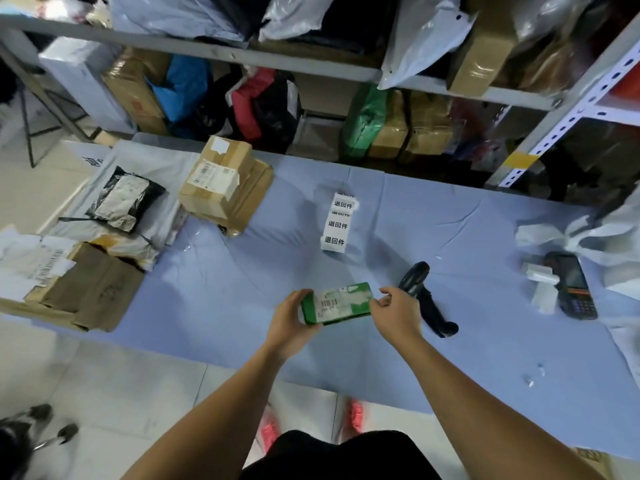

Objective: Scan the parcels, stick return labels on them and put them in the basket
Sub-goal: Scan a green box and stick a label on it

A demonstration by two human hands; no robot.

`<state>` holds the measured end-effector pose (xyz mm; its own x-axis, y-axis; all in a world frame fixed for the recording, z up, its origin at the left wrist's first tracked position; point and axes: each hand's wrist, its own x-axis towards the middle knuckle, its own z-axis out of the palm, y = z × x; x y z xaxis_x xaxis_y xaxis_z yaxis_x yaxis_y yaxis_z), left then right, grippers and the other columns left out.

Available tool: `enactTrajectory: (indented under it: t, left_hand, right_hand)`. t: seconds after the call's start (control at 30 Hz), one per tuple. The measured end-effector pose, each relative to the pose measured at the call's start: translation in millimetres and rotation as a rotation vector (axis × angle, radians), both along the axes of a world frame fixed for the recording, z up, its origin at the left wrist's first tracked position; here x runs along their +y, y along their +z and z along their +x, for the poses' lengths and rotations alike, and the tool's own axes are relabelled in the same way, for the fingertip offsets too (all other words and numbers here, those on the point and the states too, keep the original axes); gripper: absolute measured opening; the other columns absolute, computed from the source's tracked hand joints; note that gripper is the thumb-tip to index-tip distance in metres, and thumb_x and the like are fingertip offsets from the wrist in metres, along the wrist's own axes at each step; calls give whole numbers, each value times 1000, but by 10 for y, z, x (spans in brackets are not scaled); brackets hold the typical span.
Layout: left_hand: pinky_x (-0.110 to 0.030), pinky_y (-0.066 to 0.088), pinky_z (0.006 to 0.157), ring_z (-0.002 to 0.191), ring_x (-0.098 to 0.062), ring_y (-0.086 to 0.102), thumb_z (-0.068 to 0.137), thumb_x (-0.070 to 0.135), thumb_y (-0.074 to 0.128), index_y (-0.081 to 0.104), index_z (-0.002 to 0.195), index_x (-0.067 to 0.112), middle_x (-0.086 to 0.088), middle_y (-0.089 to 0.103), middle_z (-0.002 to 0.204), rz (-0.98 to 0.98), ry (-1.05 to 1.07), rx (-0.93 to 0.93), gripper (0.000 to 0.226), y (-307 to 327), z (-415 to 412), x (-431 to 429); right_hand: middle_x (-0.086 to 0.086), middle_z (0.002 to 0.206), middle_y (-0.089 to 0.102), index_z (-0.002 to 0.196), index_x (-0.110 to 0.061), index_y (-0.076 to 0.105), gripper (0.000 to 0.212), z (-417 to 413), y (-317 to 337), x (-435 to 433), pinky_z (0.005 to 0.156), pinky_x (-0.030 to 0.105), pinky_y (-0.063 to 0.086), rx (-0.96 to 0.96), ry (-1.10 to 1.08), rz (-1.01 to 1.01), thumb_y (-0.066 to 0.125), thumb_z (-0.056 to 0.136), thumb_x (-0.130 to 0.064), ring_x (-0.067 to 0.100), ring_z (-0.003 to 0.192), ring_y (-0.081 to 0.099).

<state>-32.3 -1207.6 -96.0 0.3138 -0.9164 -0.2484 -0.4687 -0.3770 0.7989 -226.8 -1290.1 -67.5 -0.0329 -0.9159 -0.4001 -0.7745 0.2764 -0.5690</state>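
I hold a small green parcel [337, 304] with a white barcode label above the blue table cover [225, 299]. My left hand [290, 322] grips its left end from below. My right hand [394, 311] pinches its right end with thumb and fingers. A black barcode scanner [427, 299] lies on the table just right of my right hand. A strip of white return labels [338, 223] with black characters lies further back in the middle. No basket is in view.
Cardboard boxes [225, 183] and a black-and-white mailer [126, 199] sit at the back left, more boxes [79, 289] at the left edge. A black handheld terminal [573, 285] and white wrapping [599, 244] lie at the right. Shelves full of parcels [263, 98] stand behind.
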Motion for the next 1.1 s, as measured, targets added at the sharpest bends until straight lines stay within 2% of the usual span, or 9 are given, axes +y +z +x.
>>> enactTrajectory:
  t: [0.13, 0.33, 0.4, 0.53, 0.67, 0.77, 0.83, 0.93, 1.1]
  left_hand:
    - [-26, 46, 86, 105, -22, 62, 63, 9, 88, 64, 122, 5, -8, 66, 115, -2, 86, -61, 64, 30, -61, 5]
    - [-31, 54, 77, 95, -18, 62, 59, 15, 94, 66, 117, 8, -2, 64, 109, -42, 206, -92, 65, 103, -171, 12]
    - [-30, 54, 75, 94, -17, 61, 58, 15, 94, 67, 116, 8, 0, 63, 107, -64, 229, -112, 65, 124, -190, 21]
    - [-39, 59, 73, 94, -23, 61, 59, 14, 93, 66, 113, 8, -5, 63, 106, -120, 251, -143, 60, 187, -192, 47]
    - [-31, 57, 71, 96, -20, 57, 63, 19, 91, 65, 109, 14, -2, 61, 105, -169, 307, -206, 53, 273, -82, -6]
    - [-6, 42, 66, 94, -15, 52, 64, 18, 91, 65, 108, 14, 0, 60, 104, -195, 381, -244, 51, 323, 25, -79]
    - [0, 39, 62, 93, -13, 49, 63, 15, 91, 64, 107, 14, 1, 58, 103, -196, 420, -246, 52, 352, 82, -132]
    - [1, 37, 59, 93, -13, 48, 63, 14, 90, 63, 107, 15, 4, 55, 102, -197, 442, -246, 52, 342, 156, -215]
    - [-9, 31, 61, 91, -14, 50, 58, 14, 92, 65, 104, 13, 1, 58, 100, -208, 437, -227, 53, 293, 231, -304]
  right_hand:
    - [9, 127, 45, 121, -17, 54, 38, -290, -7, -202, 89, 40, 40, 364, 32, -154, 66, 85, -24, 27, 112, 43]
    - [14, 140, 40, 154, -24, -1, 102, -495, -117, -380, 81, 43, 44, 512, 96, 69, 73, 84, -20, 31, 128, 40]
    - [13, 144, 43, 157, -17, 5, 99, -552, -178, -399, 90, 47, 48, 499, 45, 137, 73, 85, -18, 31, 132, 41]
    - [15, 132, 54, 134, -5, 46, 53, -613, -238, -358, 94, 47, 49, 539, 52, 192, 68, 87, -17, 33, 122, 51]
    - [14, 118, 63, 121, -10, 53, 38, -418, -71, -316, 86, 40, 46, 331, 26, 113, 53, 92, -35, 35, 108, 60]
    - [7, 92, 69, 96, -22, 63, 19, -210, 219, -259, 67, 30, 46, -17, 65, 71, 58, 87, -38, 25, 79, 64]
    - [-3, 75, 68, 82, -26, 65, 6, -67, 423, -202, 56, 25, 44, -284, 96, 96, 65, 83, -32, 13, 61, 59]
    - [-16, 54, 57, 77, -29, 63, 9, 96, 710, -139, 44, 19, 37, -476, 198, 159, 70, 84, -29, 3, 43, 48]
    - [-7, 51, 49, 62, -31, 57, 24, 141, 975, -101, 45, 24, 32, -488, 253, 227, 66, 85, -29, 14, 44, 39]
